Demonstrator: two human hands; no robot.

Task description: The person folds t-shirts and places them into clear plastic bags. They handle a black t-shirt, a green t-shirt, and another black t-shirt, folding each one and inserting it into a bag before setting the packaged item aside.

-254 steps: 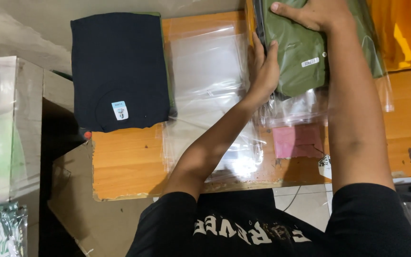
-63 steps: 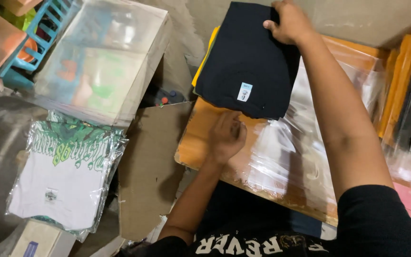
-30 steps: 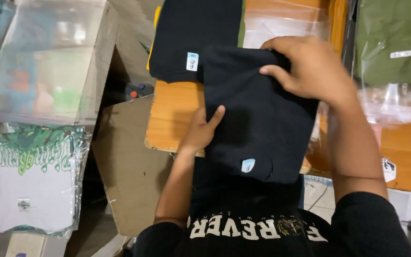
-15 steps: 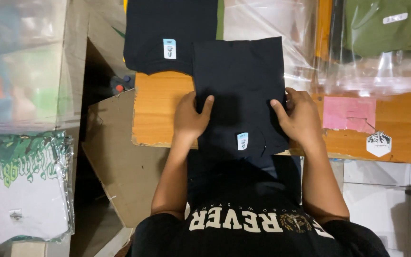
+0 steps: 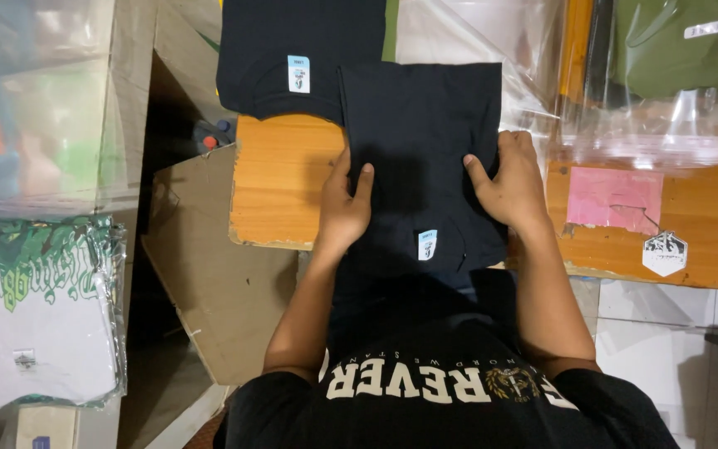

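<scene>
Folded black shirt [image 5: 420,158] lies flat on wooden worktop [image 5: 280,179], left hand [image 5: 343,208] and right hand [image 5: 510,181] each in a pinching grip on its side edges; squaring-up step, probably bagging next, needing a clear bag [image 5: 492,50].

Folded shirt [image 5: 421,141] at the worktop's near edge: plain black, with a small pale blue and white tag [image 5: 427,244]. Second folded shirt [image 5: 292,50] toward the far left corner: black, same pale blue tag, over a green layer. Worktop [image 5: 280,179]: orange wood grain. Paper [image 5: 612,199] near the right edge: pink. Bagged shirt [image 5: 683,41] at the far right corner: olive green. Bagged shirt [image 5: 39,316] on the floor: white with a green printed pattern. Cardboard [image 5: 218,291]: brown.
</scene>
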